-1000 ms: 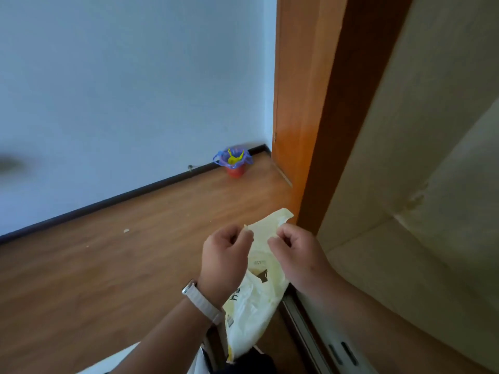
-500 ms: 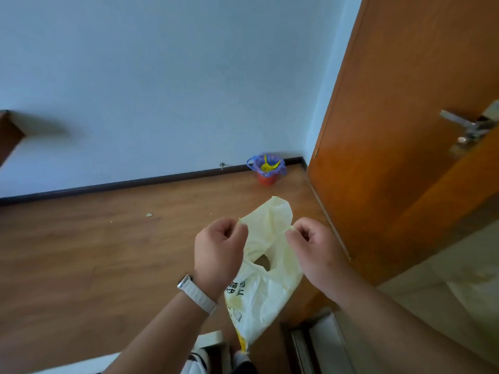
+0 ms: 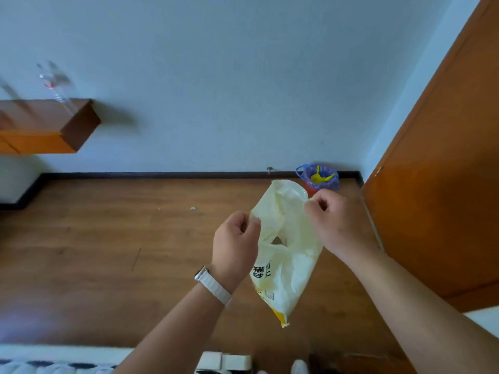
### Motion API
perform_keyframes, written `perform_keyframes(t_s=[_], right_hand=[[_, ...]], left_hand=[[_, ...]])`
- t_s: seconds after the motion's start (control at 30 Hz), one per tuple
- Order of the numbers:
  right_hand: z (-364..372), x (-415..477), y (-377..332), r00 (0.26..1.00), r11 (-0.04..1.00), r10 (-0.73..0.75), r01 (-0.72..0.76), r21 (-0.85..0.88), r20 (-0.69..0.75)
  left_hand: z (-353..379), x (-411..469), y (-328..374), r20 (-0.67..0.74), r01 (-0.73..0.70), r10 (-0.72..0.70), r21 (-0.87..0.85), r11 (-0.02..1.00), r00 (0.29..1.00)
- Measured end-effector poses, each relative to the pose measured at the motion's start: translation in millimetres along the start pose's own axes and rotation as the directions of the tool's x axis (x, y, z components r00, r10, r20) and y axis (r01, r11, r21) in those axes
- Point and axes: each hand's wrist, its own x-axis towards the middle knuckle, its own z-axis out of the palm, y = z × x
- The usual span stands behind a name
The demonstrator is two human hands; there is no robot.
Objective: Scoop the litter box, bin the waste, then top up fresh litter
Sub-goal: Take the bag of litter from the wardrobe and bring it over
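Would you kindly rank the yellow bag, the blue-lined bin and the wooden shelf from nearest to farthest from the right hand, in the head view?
1. The yellow bag, in the grip of the right hand.
2. The blue-lined bin, in the floor corner beyond.
3. The wooden shelf, on the wall, far left.

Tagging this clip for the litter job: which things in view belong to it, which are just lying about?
Job: yellow bag, pinched by left hand and right hand; probably the lined bin in the corner.
Lying about: wall shelf, door, floor scrap.
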Motion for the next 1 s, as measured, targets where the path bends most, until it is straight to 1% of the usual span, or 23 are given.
perform_keyframes(t_s=[0.03, 0.13, 0.27, 0.4, 0.57, 0.63, 0.73, 0.9, 1.0], right_hand=[[6.2, 12.0, -2.2, 1.0, 1.0, 0.0, 0.0, -0.004, 0.002], [40.5, 57.1, -8.1, 0.998, 0.998, -0.01, 0.006, 0.065, 0.057], [90.2, 108.2, -11.2, 0.977, 0.996, -0.088, 0.088, 0.008, 0.196], [139.3, 165.7, -6.7, 0.919, 0.98, -0.194, 0.193, 0.035, 0.344], [189.5, 241.1, -13.9, 0.816, 0.959, -0.283, 0.253, 0.129, 0.505], [203.3, 269.8, -23.9, 0.782, 0.954, -0.3, 0.259, 0.153, 0.546], [219.2, 311.2, -47.8, 0.755, 0.942, -0.337, 0.275, 0.195, 0.562], [248.9, 357.7, -95.9, 0.704, 0.902, -0.432, 0.335, 0.273, 0.563], [274.4, 374.9, -127.5, 0.67, 0.878, -0.478, 0.375, 0.296, 0.568]], left_hand=[[-2.7, 6.9, -1.9, -0.008, 0.013, -0.013, 0.003, 1.0, 1.0], [-9.6, 34.6, -8.7, -0.048, 0.072, -0.072, -0.003, 0.997, 0.996], [-13.0, 75.7, -20.3, -0.128, 0.213, -0.217, -0.048, 0.976, 0.968], [-17.1, 124.0, -42.4, -0.24, 0.316, -0.33, -0.095, 0.944, 0.913], [-24.2, 188.5, -53.1, -0.377, 0.412, -0.415, -0.093, 0.906, 0.828], [-27.8, 216.2, -50.8, -0.401, 0.42, -0.42, -0.095, 0.903, 0.814], [-37.9, 253.6, -46.4, -0.45, 0.419, -0.428, -0.124, 0.899, 0.784], [-79.8, 301.8, -41.4, -0.534, 0.384, -0.487, -0.3, 0.873, 0.691], [-113.1, 324.6, -47.9, -0.563, 0.36, -0.507, -0.359, 0.861, 0.652]])
